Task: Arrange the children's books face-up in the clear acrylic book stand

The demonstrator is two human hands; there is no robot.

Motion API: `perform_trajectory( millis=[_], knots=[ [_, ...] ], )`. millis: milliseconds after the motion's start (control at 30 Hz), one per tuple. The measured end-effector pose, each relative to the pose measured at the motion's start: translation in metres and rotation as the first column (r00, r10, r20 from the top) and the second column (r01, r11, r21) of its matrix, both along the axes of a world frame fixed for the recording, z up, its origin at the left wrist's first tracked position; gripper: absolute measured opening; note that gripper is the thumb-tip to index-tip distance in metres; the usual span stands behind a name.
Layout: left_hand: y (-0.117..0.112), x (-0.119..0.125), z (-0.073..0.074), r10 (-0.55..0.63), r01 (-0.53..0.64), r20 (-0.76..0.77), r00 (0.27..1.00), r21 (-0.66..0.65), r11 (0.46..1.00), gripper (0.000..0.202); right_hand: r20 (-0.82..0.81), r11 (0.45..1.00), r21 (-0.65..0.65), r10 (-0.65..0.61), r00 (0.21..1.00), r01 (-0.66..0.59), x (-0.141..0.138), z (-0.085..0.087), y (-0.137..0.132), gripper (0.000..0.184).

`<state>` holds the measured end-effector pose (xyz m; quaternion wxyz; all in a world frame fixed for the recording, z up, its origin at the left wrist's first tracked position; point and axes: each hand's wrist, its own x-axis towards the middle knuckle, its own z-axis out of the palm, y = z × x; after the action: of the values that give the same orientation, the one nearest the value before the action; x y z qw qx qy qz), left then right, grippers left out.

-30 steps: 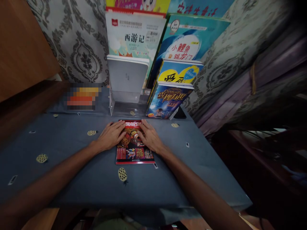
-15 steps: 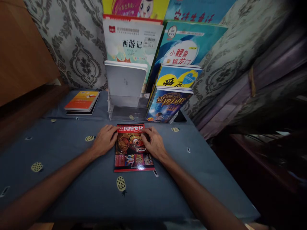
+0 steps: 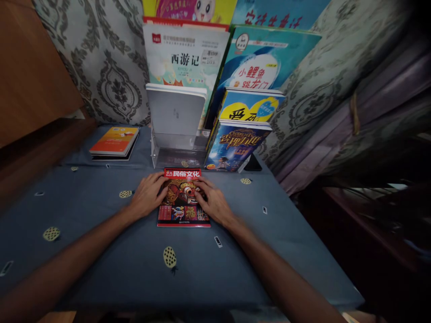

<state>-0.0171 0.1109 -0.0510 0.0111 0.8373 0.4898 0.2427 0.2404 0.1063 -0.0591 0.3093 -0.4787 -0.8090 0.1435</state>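
A red and dark book (image 3: pixel 183 214) with a painted mask and several small pictures on its cover is in front of me, between both hands. My left hand (image 3: pixel 150 194) grips its left edge, with the thumb over the cover's side. On the opposite edge is my right hand (image 3: pixel 213 202), its thumb resting on the mask picture and fingers along the upper right side. The undersides of the fingers are hidden. Just beyond the book's top edge stands a clear acrylic rack (image 3: pixel 178 157) with a grey book (image 3: pixel 177 110) in it.
More books stand in the rack, among them a dark blue book (image 3: pixel 235 146), a yellow and blue book (image 3: pixel 254 105) and a white book (image 3: pixel 185 56). An orange book (image 3: pixel 114 140) lies on another at the left. A dark flat object (image 3: pixel 253 164) sits behind the rack's right side.
The book has shifted slightly away from me toward the rack, and its lower edge has swung left and now looks more level. Both hands stay at its sides.
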Motion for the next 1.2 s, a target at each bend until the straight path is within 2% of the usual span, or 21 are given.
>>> perform_trajectory(
  millis=[167,333,467,667,767,967,1100,1200],
  knots=[
    [0.006,0.001,0.0,0.02,-0.022,-0.077,0.997,-0.027,0.999,0.036,0.027,1.0,0.02,-0.015,1.0,0.014,0.0,-0.003,0.0,0.033],
    [0.023,0.009,0.006,-0.063,0.059,-0.151,0.987,-0.027,0.998,0.037,0.052,1.0,0.017,-0.023,0.998,0.022,-0.002,-0.002,-0.001,0.034],
    [0.038,0.028,0.01,-0.159,0.158,-0.202,0.966,-0.018,0.987,0.035,0.059,0.999,0.02,-0.026,0.998,0.025,-0.003,0.0,-0.002,0.034],
    [0.062,0.066,0.013,-0.304,0.282,-0.253,0.919,-0.119,0.952,0.039,0.087,1.0,0.009,-0.013,0.996,0.013,-0.004,0.0,-0.002,0.037],
    [0.071,0.077,0.012,-0.339,0.316,-0.262,0.904,-0.126,0.94,0.041,0.085,1.0,0.021,-0.012,0.996,0.01,-0.004,-0.002,-0.001,0.036],
    [0.073,0.077,0.008,-0.354,0.339,-0.235,0.905,-0.103,0.935,0.04,0.071,0.998,0.06,0.007,0.997,-0.012,-0.003,-0.002,0.0,0.035],
    [0.074,0.073,0.003,-0.376,0.366,-0.162,0.912,-0.093,0.926,0.039,0.065,0.999,0.036,0.01,0.998,-0.013,0.0,0.002,0.003,0.035],
    [0.068,0.07,0.0,-0.412,0.405,-0.108,0.905,-0.086,0.91,0.037,-0.007,1.0,0.0,-0.008,1.0,0.008,0.004,0.0,0.007,0.041]
  ],
)
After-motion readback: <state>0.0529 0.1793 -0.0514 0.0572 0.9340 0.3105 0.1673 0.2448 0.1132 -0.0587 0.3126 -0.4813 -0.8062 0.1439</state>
